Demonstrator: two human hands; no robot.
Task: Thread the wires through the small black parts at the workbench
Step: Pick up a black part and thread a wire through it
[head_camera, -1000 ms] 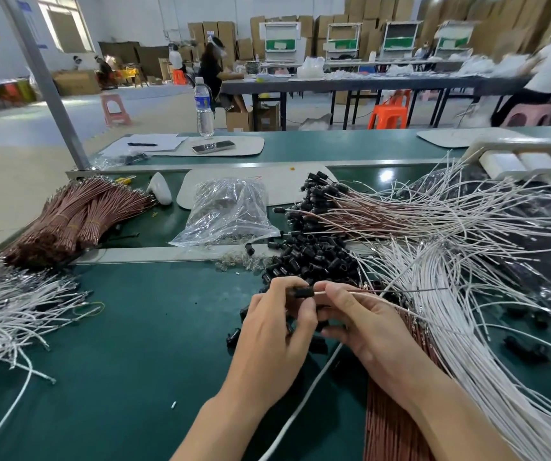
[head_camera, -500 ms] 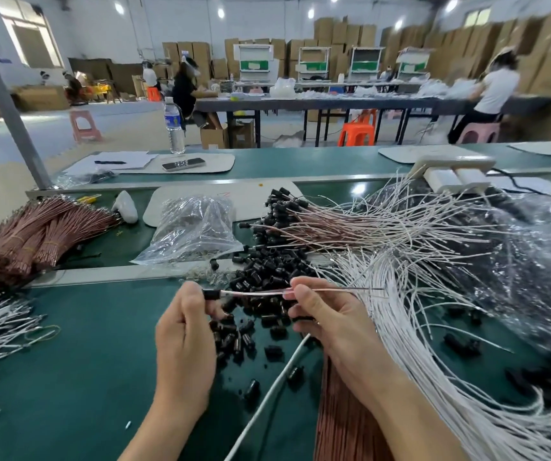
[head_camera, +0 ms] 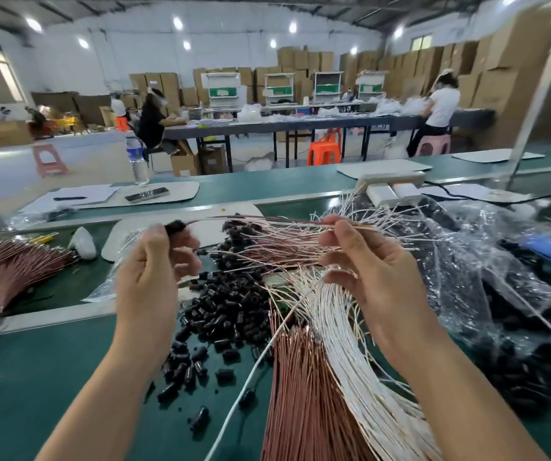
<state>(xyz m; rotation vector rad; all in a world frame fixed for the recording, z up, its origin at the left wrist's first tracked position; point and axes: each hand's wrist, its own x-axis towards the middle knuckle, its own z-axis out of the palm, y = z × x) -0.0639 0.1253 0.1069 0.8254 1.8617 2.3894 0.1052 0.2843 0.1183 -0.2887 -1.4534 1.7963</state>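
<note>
Head: left hand (head_camera: 149, 274) pinches black part (head_camera: 175, 226).

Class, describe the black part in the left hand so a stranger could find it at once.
On the long green workbench lies a heap of loose black parts. Above it, the left hand pinches one small black cylindrical part. It alone is off the bench, with thin wires running from it to the right hand.
</note>
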